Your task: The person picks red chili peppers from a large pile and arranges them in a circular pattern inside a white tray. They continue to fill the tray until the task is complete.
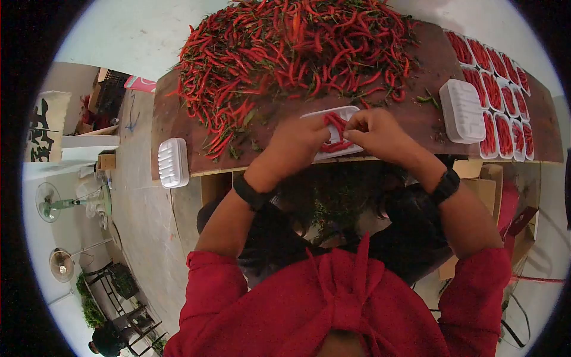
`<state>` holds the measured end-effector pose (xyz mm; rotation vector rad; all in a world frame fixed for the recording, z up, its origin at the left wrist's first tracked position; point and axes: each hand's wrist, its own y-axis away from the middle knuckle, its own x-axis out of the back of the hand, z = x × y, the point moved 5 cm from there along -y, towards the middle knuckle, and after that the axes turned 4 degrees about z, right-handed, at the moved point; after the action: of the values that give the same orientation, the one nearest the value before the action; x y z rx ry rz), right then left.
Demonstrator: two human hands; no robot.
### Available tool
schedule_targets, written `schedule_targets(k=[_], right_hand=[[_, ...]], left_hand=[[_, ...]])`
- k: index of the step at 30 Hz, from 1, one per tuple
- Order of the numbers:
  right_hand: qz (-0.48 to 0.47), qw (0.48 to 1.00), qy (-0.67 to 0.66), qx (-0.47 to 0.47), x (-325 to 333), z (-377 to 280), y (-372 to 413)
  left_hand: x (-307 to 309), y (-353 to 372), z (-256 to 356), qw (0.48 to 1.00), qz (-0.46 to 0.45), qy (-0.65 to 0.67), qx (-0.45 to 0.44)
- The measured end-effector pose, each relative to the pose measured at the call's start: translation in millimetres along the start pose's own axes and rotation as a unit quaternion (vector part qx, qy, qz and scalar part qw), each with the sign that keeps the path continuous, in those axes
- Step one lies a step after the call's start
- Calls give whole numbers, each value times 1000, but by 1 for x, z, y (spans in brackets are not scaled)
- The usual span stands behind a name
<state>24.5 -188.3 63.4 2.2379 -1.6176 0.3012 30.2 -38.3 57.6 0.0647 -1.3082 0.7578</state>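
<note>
Far left, off the table (425,65): a fan (49,201) on the floor. Left near corner of the table: left tray stack (173,162), white and empty, hanging over the edge. Well apart from both hands.

Far side, centre: chili pile (291,53), red with green stems, spilling toward the near edge.

Left hand (295,146): at the near edge, centre, lying over the left part of the white tray (342,113). Knuckles face the camera and the fingers are curled under, so I can't tell whether it grips anything. Black left wristband (253,191) sits above a red sleeve.

The tray sits flat at the near edge between the two hands, just short of the pile. A few chilies (334,135) lie lengthwise in it.

Right hand (380,135): over the right part of the tray, touching it. Fingers are bent tight, tips pinched on the chilies at the tray's far end. Black right wristband (445,185).

Right of the hands: right tray stack (462,110), empty, near the right hand but not touching. Far right: filled trays (498,98) in rows, packed with chilies, running along the table's right end.
</note>
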Motion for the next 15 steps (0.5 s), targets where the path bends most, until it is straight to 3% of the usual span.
schedule_targets(k=[4,15], right_hand=[[-3,998,64,-23,-3,15,-5],[0,999,43,6,-2,3,0]], left_hand=[[-5,1,-2,1000,3,-14,-25],[-4,2,2,999,-19,-33,-31]])
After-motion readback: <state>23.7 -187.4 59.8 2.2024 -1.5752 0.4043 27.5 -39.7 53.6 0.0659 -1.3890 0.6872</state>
